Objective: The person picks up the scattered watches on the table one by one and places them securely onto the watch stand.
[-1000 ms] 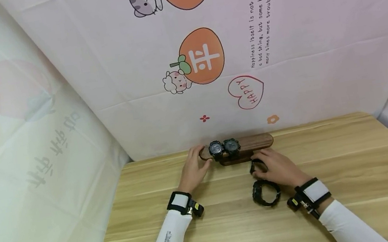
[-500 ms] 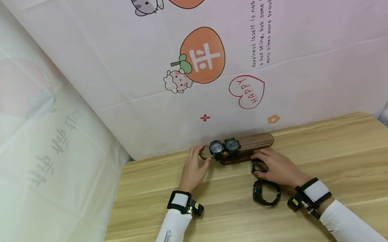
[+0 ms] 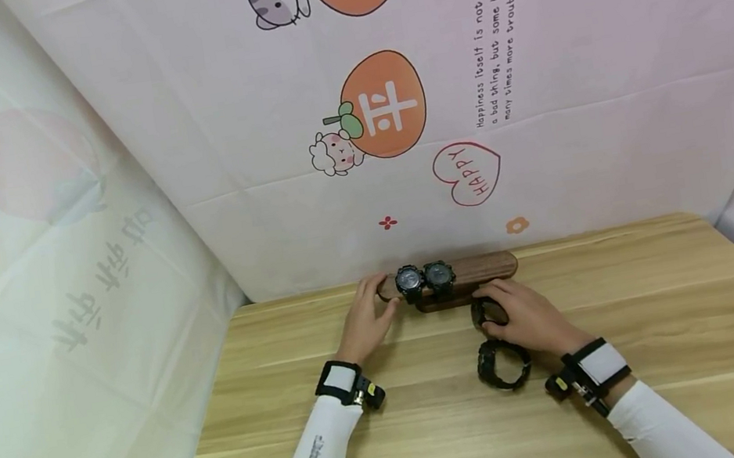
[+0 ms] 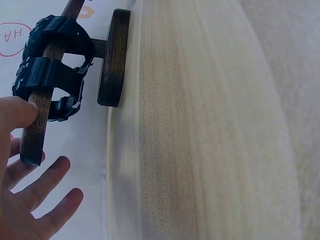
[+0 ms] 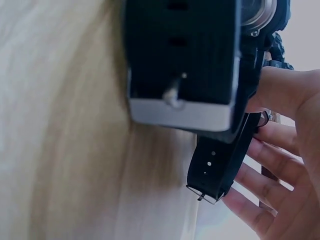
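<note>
A dark wooden watch stand (image 3: 483,268) stands at the table's back edge. Two black wristwatches (image 4: 56,55) are looped on its bar, side by side toward the left end. My left hand (image 3: 365,327) holds that end: in the left wrist view the thumb (image 4: 19,111) lies on the bar, with the other fingers behind it. My right hand (image 3: 526,316) grips a buckled black wristwatch (image 3: 482,314) in front of the stand's base. Its strap (image 5: 220,160) hangs beside my fingers in the right wrist view. Nearer me, another black watch (image 3: 489,365) lies on its side.
The light wooden table (image 3: 427,441) runs back to a white printed cloth (image 3: 579,173). Another cloth (image 3: 106,339) hangs along the left side. The stand's base (image 4: 114,60) sits under the bar at the table's far edge.
My right hand and the watch in it have shifted very slightly. My left hand, the stand and the lying watch stay where they were.
</note>
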Tool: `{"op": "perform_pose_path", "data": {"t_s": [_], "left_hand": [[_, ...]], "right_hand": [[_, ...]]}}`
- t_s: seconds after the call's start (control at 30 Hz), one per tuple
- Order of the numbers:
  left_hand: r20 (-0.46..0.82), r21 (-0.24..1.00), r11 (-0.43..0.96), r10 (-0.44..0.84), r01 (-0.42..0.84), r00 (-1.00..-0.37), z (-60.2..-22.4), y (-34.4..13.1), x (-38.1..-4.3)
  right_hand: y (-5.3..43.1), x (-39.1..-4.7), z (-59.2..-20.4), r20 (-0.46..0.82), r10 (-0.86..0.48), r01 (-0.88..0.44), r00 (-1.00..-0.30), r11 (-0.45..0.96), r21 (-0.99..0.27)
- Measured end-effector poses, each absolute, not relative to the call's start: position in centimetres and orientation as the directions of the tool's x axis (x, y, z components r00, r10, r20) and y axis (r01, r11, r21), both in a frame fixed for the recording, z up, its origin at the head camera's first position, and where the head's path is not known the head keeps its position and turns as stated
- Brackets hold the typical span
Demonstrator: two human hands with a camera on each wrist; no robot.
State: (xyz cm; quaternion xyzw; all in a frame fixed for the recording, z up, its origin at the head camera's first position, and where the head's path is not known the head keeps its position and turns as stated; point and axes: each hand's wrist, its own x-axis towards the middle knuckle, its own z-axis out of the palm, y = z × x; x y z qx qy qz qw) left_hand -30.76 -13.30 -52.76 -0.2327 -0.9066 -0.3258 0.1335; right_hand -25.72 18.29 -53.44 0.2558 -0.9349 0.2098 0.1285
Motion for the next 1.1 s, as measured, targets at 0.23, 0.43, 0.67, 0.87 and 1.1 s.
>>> {"op": "perform_pose_path", "data": {"t_s": [0.23, 0.43, 0.67, 0.87, 1.1], "left_hand": [[0.372, 0.548, 0.679, 0.326, 0.489, -0.869, -52.61, -13.21, -30.56], [0.365, 0.557, 0.676, 0.322, 0.482, -0.873, -52.72, -13.28, -30.62], [0.370, 0.554, 0.675, 0.325, 0.487, -0.870, -52.86, -13.38, -30.76], [0.369, 0.556, 0.673, 0.326, 0.488, -0.870, -52.85, -13.39, -30.80], [0.381, 0.550, 0.671, 0.329, 0.498, -0.864, -52.80, -13.40, -30.73]], "right_hand": [[18.18, -25.52, -53.28, 0.359, -0.419, -0.536, -0.834, 0.772, -0.343], [18.11, -25.30, -53.01, 0.372, -0.416, -0.541, -0.830, 0.762, -0.355], [18.30, -25.24, -53.07, 0.377, -0.412, -0.543, -0.829, 0.755, -0.368], [18.52, -25.04, -52.93, 0.365, -0.409, -0.535, -0.836, 0.756, -0.377], [18.71, -24.73, -52.62, 0.369, -0.409, -0.538, -0.835, 0.748, -0.388]]}}
